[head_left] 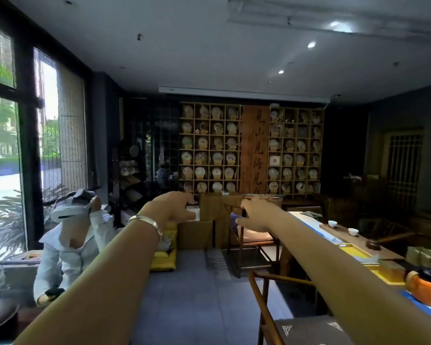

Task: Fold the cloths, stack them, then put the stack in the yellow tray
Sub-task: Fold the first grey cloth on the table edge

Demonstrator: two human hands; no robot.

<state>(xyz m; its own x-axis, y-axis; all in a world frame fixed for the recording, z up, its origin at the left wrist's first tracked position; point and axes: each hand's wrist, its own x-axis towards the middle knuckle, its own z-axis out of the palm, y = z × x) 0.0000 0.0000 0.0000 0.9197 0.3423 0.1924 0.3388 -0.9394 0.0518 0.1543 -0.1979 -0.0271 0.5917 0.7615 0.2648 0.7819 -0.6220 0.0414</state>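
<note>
Dim tearoom ahead, tall wooden grid shelves of round plates [210,148] filling the far wall at twelve o'clock, and both bare arms are stretched straight out into the open air. Left hand [172,207], silver bangle [147,224] on the wrist, fingers loosely curled, holding nothing. Right hand [255,216] reaches beside it, fingers spread and relaxed, empty too. Over at three o'clock runs the long wooden tea table [353,241], and on it sits the flat yellow tray [353,252], well apart from both hands. No cloth can be made out clearly from here. At nine o'clock, a seated person in a white shirt [70,252] wears a white headset [69,206]
</note>
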